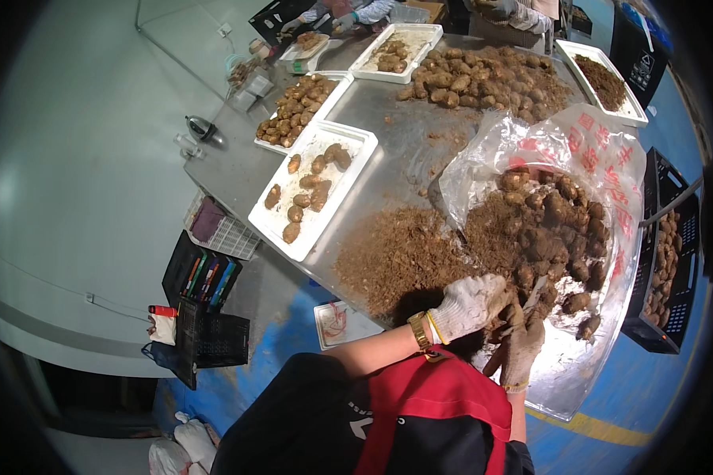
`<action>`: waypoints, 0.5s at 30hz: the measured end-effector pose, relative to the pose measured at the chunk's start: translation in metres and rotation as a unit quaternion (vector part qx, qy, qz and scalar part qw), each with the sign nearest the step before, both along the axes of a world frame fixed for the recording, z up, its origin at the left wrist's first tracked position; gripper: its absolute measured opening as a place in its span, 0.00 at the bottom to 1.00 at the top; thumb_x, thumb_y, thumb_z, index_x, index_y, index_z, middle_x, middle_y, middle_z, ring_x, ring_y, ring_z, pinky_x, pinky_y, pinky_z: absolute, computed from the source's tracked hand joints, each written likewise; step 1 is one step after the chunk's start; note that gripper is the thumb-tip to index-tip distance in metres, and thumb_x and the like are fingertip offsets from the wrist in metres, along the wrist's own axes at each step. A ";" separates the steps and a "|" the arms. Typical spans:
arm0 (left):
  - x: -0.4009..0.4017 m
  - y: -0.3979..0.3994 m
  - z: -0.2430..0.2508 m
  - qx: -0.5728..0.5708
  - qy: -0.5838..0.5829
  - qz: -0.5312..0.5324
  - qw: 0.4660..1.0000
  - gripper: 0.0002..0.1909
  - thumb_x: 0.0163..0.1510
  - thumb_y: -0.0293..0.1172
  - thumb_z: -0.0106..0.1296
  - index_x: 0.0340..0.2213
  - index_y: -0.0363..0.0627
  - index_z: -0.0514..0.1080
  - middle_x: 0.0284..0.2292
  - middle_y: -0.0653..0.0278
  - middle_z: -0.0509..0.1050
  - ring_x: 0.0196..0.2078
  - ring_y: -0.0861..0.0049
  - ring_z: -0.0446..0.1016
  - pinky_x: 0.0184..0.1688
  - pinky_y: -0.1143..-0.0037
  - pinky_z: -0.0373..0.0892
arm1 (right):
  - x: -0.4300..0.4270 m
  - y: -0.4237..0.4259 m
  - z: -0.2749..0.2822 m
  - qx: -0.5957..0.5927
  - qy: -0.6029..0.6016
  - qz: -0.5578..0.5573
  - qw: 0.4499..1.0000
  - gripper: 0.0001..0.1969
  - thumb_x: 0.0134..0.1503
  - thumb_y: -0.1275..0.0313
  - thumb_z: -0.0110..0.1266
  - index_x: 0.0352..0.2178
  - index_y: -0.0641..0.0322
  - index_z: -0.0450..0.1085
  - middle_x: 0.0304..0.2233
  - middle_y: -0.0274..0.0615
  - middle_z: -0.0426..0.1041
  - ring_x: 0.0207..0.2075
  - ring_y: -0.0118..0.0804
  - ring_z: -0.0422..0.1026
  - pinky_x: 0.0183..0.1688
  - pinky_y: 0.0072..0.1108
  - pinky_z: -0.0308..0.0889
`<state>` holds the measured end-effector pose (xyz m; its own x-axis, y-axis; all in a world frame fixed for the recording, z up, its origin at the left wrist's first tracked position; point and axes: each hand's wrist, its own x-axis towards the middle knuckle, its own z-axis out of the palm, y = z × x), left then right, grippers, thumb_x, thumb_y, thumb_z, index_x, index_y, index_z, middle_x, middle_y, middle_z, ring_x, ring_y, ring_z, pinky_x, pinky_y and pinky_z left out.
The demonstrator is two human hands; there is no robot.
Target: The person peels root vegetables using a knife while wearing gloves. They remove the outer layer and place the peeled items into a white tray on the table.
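Note:
Both my hands wear soiled white knit gloves and meet at the near edge of the steel table. My left hand [472, 306], with a gold watch at its wrist, is curled around a brown tuber [509, 317], probably taro, partly hidden by the fingers. Close against it, my right hand [521, 347] is closed on what looks like a small knife [535, 295]; a pale blade shows, its handle covered. Just beyond lie many hairy taros [546, 243] on an open clear plastic bag [615, 172] with red print. Brown peelings [410, 258] are heaped left of the bag.
A white foam tray [338, 222] with several taros stands left on the steel table [392, 139]. Farther off are a large taro pile [481, 80] and more trays. A black crate [641, 332] of tubers sits at right. Two people work at the far side.

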<state>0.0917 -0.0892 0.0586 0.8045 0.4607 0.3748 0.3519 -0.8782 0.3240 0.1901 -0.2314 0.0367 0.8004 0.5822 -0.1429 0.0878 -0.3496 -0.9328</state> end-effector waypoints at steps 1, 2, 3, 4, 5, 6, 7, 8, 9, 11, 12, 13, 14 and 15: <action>-0.002 -0.001 0.000 0.033 0.003 -0.027 0.999 0.10 0.58 0.41 0.54 0.31 0.48 0.71 0.22 0.61 0.68 0.24 0.65 0.72 0.25 0.67 0.69 | 0.003 0.001 0.010 -0.030 -0.015 -0.002 0.999 0.15 0.66 0.70 0.53 0.48 0.71 0.71 0.42 0.42 0.77 0.41 0.30 0.74 0.41 0.18 0.68; -0.006 -0.005 0.000 0.065 0.005 -0.060 0.996 0.10 0.57 0.41 0.55 0.31 0.49 0.71 0.22 0.61 0.68 0.24 0.65 0.72 0.25 0.68 0.69 | 0.002 0.010 0.027 0.086 0.224 -0.091 0.966 0.14 0.62 0.66 0.59 0.39 0.71 0.75 0.24 0.36 0.74 0.23 0.26 0.67 0.26 0.23 0.63; -0.007 -0.014 -0.004 0.085 0.000 -0.101 0.991 0.09 0.56 0.40 0.55 0.31 0.49 0.71 0.22 0.62 0.67 0.24 0.65 0.72 0.26 0.68 0.69 | 0.004 0.008 0.032 0.107 0.270 -0.118 0.950 0.14 0.62 0.65 0.58 0.37 0.70 0.74 0.24 0.36 0.73 0.22 0.26 0.66 0.26 0.23 0.63; -0.010 -0.016 -0.015 -0.107 -0.052 -0.180 0.976 0.09 0.53 0.37 0.57 0.35 0.48 0.72 0.23 0.63 0.68 0.24 0.67 0.71 0.25 0.68 0.68 | 0.003 0.013 0.030 0.099 0.242 -0.085 0.962 0.15 0.62 0.63 0.58 0.35 0.69 0.74 0.23 0.35 0.71 0.22 0.26 0.66 0.26 0.23 0.62; -0.018 -0.020 -0.012 -0.223 -0.103 -0.167 0.955 0.10 0.50 0.32 0.57 0.36 0.47 0.73 0.27 0.64 0.71 0.26 0.68 0.72 0.26 0.69 0.68 | 0.005 0.012 0.026 0.061 0.190 -0.050 0.979 0.16 0.62 0.62 0.57 0.34 0.69 0.73 0.22 0.35 0.70 0.22 0.26 0.65 0.27 0.23 0.62; -0.021 -0.016 -0.018 -0.142 -0.115 -0.174 0.968 0.06 0.55 0.32 0.57 0.34 0.45 0.76 0.29 0.61 0.74 0.28 0.67 0.77 0.28 0.71 0.73 | 0.008 0.013 0.030 0.037 0.173 -0.030 0.984 0.17 0.63 0.61 0.56 0.32 0.68 0.72 0.22 0.34 0.68 0.22 0.27 0.64 0.27 0.23 0.62; -0.022 -0.011 0.023 0.124 0.019 -0.153 0.980 0.06 0.55 0.31 0.58 0.34 0.44 0.76 0.29 0.61 0.74 0.28 0.68 0.77 0.29 0.72 0.73 | 0.013 0.013 0.035 0.030 0.185 -0.023 0.982 0.18 0.63 0.60 0.56 0.30 0.68 0.71 0.21 0.34 0.67 0.21 0.27 0.64 0.27 0.23 0.62; -0.026 0.001 0.006 -0.083 -0.076 -0.185 0.976 0.09 0.54 0.32 0.59 0.37 0.44 0.76 0.33 0.61 0.75 0.30 0.68 0.77 0.29 0.73 0.73 | 0.010 0.020 0.075 0.085 0.310 -0.045 0.946 0.16 0.63 0.62 0.55 0.28 0.67 0.71 0.21 0.34 0.69 0.20 0.25 0.65 0.25 0.21 0.62; -0.029 0.001 -0.002 -0.087 0.021 -0.083 0.992 0.12 0.56 0.33 0.58 0.41 0.45 0.75 0.37 0.59 0.76 0.31 0.65 0.76 0.30 0.70 0.73 | 0.014 0.011 0.042 0.047 0.191 -0.017 0.980 0.13 0.64 0.65 0.55 0.30 0.66 0.72 0.22 0.32 0.70 0.20 0.22 0.64 0.23 0.19 0.61; -0.029 0.004 0.011 -0.160 -0.051 -0.025 0.985 0.19 0.53 0.24 0.60 0.48 0.41 0.74 0.38 0.55 0.76 0.37 0.63 0.77 0.40 0.70 0.74 | 0.016 0.008 0.043 0.090 0.250 -0.013 0.964 0.14 0.63 0.61 0.56 0.34 0.64 0.72 0.22 0.27 0.68 0.23 0.19 0.63 0.23 0.17 0.57; -0.023 0.009 0.032 -0.198 -0.042 -0.048 0.978 0.20 0.54 0.26 0.59 0.49 0.42 0.73 0.38 0.55 0.76 0.38 0.63 0.77 0.41 0.70 0.74 | 0.015 0.006 0.035 0.091 0.239 -0.018 0.967 0.14 0.63 0.62 0.56 0.34 0.64 0.72 0.22 0.27 0.68 0.23 0.19 0.64 0.23 0.18 0.58; -0.019 0.015 0.050 -0.230 -0.033 -0.065 0.970 0.21 0.56 0.28 0.59 0.51 0.42 0.72 0.39 0.55 0.76 0.39 0.63 0.77 0.41 0.71 0.73 | 0.012 0.011 0.035 0.095 0.229 -0.016 0.969 0.13 0.63 0.63 0.56 0.34 0.65 0.72 0.22 0.27 0.68 0.23 0.19 0.64 0.23 0.18 0.58; -0.015 0.010 0.046 -0.302 -0.082 -0.042 0.949 0.16 0.54 0.28 0.58 0.46 0.44 0.75 0.40 0.58 0.76 0.39 0.62 0.76 0.41 0.69 0.73 | 0.010 0.010 0.044 0.103 0.236 -0.011 0.966 0.12 0.64 0.65 0.56 0.33 0.66 0.72 0.23 0.29 0.69 0.25 0.20 0.65 0.25 0.19 0.61; -0.013 0.011 0.040 -0.263 -0.072 -0.074 0.959 0.15 0.53 0.28 0.58 0.43 0.45 0.76 0.40 0.59 0.76 0.39 0.61 0.76 0.40 0.69 0.73 | 0.009 0.011 0.050 0.042 0.182 0.010 0.982 0.13 0.63 0.65 0.56 0.33 0.66 0.74 0.21 0.31 0.71 0.23 0.22 0.68 0.25 0.20 0.63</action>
<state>0.0785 -0.0779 0.0981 0.8329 0.5012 0.2346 0.1536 -0.6166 0.7721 0.1989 -0.2208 0.0866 0.6934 0.6191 -0.3687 -0.2510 -0.2722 -0.9289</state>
